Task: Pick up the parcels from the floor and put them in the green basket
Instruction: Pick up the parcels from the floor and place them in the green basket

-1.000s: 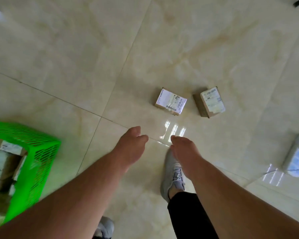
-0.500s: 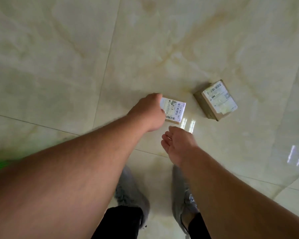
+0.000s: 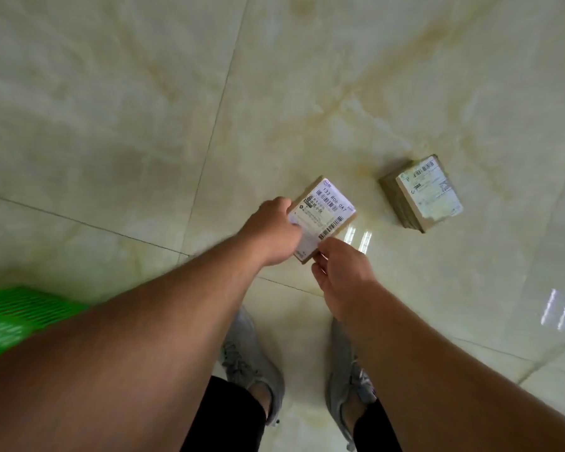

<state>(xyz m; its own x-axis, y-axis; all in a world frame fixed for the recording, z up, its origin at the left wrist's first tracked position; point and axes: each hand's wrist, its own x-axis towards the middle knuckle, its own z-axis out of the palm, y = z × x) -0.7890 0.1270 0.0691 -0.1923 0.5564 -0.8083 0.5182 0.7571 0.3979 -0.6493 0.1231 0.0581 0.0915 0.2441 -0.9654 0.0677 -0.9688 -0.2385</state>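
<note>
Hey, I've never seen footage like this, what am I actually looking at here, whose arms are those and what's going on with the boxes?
There is no machine here: a camera worn on a person's head looks down at their own bare arms, grey shoes and a tiled floor. The left hand and right hand both have a grip on a small cardboard parcel with a white shipping label. A second parcel lies on the floor to its right, untouched. The blurred green basket, where parcels go, shows at the left edge.

Single head-worn wide-angle view, facing steeply down at tiled floor; forearms and shoes near, green basket at left edge.
</note>
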